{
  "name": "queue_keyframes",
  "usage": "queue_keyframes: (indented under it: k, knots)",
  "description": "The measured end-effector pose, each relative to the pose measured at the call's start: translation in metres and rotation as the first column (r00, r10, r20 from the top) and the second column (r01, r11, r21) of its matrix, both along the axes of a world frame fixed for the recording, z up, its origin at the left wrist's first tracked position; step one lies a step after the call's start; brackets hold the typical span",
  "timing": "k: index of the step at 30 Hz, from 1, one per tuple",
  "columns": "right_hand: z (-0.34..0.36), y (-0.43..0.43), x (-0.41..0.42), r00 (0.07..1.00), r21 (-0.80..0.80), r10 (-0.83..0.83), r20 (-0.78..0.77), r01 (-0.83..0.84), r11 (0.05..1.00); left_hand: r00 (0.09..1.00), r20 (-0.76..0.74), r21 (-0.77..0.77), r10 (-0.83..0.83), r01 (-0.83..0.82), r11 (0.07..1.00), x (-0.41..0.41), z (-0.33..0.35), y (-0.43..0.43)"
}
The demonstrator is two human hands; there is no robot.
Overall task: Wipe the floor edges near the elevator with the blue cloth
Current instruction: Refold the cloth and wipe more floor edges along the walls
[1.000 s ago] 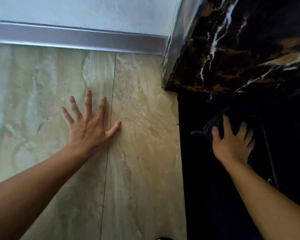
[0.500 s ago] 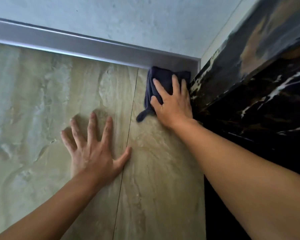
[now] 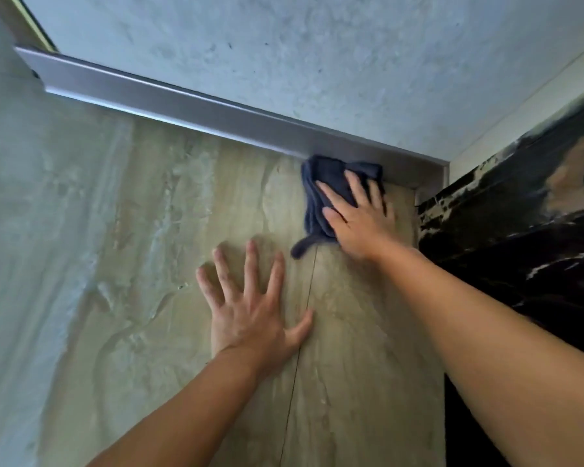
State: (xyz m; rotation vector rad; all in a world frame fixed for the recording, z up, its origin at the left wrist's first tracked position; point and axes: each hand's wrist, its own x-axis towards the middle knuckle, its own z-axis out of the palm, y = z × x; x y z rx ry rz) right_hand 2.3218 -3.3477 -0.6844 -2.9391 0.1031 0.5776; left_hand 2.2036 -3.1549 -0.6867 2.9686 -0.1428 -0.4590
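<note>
Location: blue cloth (image 3: 321,193) lay bunched on the floor (image 3: 142,271), far edge touching the metal skirting strip (image 3: 216,119), near the corner where the dark marble surround (image 3: 520,237) began. One tail of it trailed back toward the person.
Why there: judged mid-wipe. The blue cloth was pushed up against the strip so the seam between floor and skirting got covered.
Right hand: right hand (image 3: 359,220) lay on top of the blue cloth, palm down, fingers pointing at the skirting. Fingertips were a bit blurred.
Right grip: not closed. Fingers were straight and slightly spread, pressing the blue cloth flat, nothing curled round it.
Why flat: likely for even pressure and easy sliding along the strip.
Right arm: stretched forward from lower right, running beside the marble.
Left hand: left hand (image 3: 250,315) was flat on bare floor, fingers fanned, thumb out at the tile joint (image 3: 297,382). It was near the tail of the blue cloth but apart from it.
Left grip: wide open, held nothing.
Why planted: looked like a brace taking body weight while the other arm reached.
Left arm: came in from lower left, nearly straight.
Stage: corner end of this edge was under the blue cloth. Could not tell whether the long run of skirting to the left was wiped.
Risk: loose tail could drag grit back over the floor.
</note>
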Motion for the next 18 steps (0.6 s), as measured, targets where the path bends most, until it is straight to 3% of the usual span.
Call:
queue_keyframes:
  k: [2,5,7,11,18]
  knots:
    - [0.000,-0.028,-0.014,0.993,-0.064,-0.115,0.019,0.116,0.991,0.999,-0.013,-0.043,-0.051,0.051,0.998,0.003,0.004,0.010]
    - [-0.001,-0.029,-0.010,0.989,-0.094,-0.139,0.049,0.143,0.985,0.989,0.054,-0.016,-0.136,0.137,0.990,0.020,0.008,0.054]
    - [0.000,-0.016,-0.010,0.981,-0.097,-0.191,0.035,0.194,0.976,0.987,0.147,0.022,-0.060,0.057,0.998,0.034,0.008,0.097]
    - [-0.006,0.027,-0.025,0.954,-0.111,-0.294,0.062,0.300,0.948,0.966,0.148,0.072,0.210,-0.222,0.972,0.060,0.002,0.194]
    - [-0.006,0.173,0.030,0.988,-0.110,-0.065,0.140,0.080,0.991,0.939,0.198,-0.003,0.281,-0.286,0.958,0.063,-0.008,0.236]
